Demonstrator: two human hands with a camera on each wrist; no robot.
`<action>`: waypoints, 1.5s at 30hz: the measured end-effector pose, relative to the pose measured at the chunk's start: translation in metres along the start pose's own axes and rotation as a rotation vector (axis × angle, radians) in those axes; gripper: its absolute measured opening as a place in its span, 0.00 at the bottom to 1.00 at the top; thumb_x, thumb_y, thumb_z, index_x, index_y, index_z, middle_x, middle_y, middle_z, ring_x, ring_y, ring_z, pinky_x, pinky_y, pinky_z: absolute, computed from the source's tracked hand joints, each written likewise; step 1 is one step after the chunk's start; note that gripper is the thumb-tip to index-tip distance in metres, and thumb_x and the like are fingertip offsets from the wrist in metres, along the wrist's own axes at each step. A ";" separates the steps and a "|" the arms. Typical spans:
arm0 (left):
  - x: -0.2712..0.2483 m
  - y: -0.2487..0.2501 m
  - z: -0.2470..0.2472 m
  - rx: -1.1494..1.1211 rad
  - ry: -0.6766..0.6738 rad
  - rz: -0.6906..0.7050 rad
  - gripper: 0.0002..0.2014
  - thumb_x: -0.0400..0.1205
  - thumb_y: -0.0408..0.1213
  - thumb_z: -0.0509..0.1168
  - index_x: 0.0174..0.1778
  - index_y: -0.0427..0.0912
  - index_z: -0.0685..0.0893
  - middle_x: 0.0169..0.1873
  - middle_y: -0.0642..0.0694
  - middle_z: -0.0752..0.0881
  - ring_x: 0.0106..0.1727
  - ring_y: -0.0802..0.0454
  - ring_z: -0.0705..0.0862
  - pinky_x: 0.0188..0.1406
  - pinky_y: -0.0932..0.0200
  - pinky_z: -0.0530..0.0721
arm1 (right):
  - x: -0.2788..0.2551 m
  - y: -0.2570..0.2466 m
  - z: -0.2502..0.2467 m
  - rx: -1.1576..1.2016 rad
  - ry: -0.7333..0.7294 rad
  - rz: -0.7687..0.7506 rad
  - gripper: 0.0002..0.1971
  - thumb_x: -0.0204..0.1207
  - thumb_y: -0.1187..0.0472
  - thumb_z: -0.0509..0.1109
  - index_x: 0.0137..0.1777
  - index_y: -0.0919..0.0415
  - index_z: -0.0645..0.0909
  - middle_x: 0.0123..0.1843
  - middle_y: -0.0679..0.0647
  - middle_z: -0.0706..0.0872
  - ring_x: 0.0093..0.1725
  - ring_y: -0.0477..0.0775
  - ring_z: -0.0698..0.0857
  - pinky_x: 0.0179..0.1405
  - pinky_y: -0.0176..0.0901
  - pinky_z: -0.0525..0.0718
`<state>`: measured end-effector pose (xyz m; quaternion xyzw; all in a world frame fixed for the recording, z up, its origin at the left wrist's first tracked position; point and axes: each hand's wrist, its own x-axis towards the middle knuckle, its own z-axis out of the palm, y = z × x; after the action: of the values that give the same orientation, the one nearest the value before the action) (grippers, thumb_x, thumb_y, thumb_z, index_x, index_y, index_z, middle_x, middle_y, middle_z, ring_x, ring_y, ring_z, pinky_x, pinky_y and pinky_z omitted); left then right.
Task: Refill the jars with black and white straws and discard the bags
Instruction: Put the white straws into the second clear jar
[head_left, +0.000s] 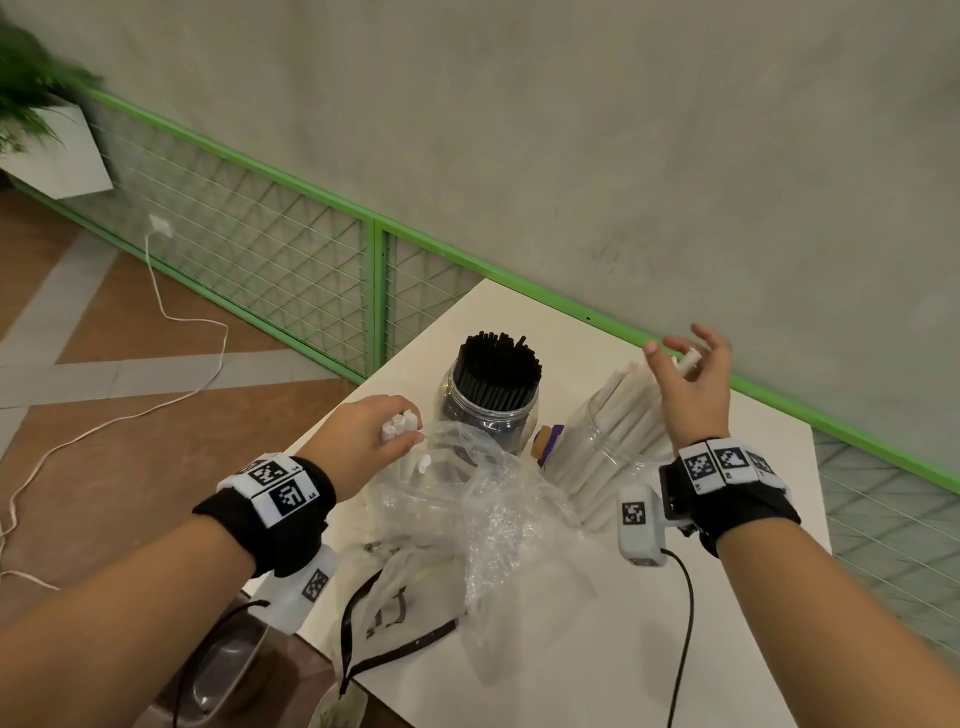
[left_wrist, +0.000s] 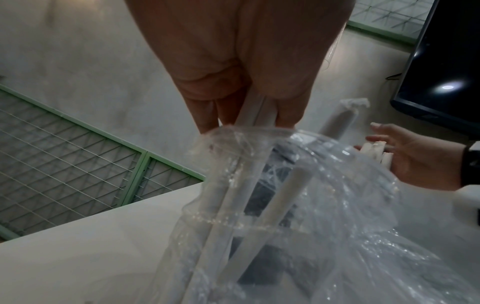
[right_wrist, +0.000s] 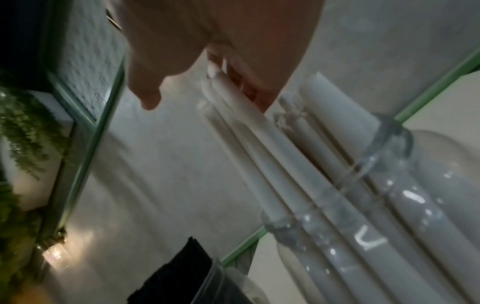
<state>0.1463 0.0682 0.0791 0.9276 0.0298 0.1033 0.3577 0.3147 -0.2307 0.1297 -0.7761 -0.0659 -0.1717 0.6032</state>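
From above, the left hand (head_left: 371, 434) pinches a few white straws (head_left: 401, 423) at the mouth of the bag (head_left: 467, 499) on the tabletop (head_left: 597, 649). The right hand (head_left: 693, 384), fingers loosely spread, feeds straws into the white jar (head_left: 613, 447) beside the full black jar (head_left: 491, 400).

Left wrist: draw the straws (left_wrist: 257, 115) out straight, so the film doesn't snag.

Right wrist: aim the ends inside the rim (right_wrist: 337, 185).

Black-straw jar (head_left: 492, 400) left of white-straw jar (head_left: 613, 441); bag (head_left: 483, 499) before both.
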 end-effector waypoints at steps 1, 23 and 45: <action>0.000 0.000 0.000 -0.003 0.000 -0.001 0.03 0.79 0.43 0.68 0.47 0.51 0.82 0.42 0.53 0.84 0.45 0.54 0.80 0.41 0.73 0.71 | 0.001 -0.001 -0.002 -0.044 -0.013 -0.050 0.24 0.77 0.59 0.73 0.70 0.57 0.70 0.56 0.49 0.82 0.39 0.25 0.79 0.45 0.18 0.74; 0.001 0.000 0.000 -0.014 -0.006 -0.013 0.05 0.79 0.43 0.68 0.49 0.49 0.83 0.45 0.52 0.85 0.47 0.53 0.81 0.44 0.61 0.72 | -0.013 0.049 -0.010 -0.943 -0.349 -0.518 0.24 0.75 0.48 0.68 0.66 0.63 0.79 0.72 0.59 0.79 0.76 0.67 0.70 0.76 0.64 0.66; 0.006 -0.002 0.002 -0.016 -0.005 -0.014 0.04 0.79 0.43 0.68 0.48 0.51 0.83 0.44 0.54 0.85 0.45 0.55 0.81 0.41 0.72 0.72 | 0.029 0.050 -0.002 -0.922 -0.355 -0.317 0.30 0.66 0.41 0.76 0.68 0.50 0.79 0.66 0.52 0.81 0.64 0.64 0.77 0.59 0.57 0.79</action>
<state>0.1526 0.0689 0.0775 0.9247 0.0344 0.0989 0.3660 0.3571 -0.2490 0.0942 -0.9588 -0.2017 -0.1377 0.1448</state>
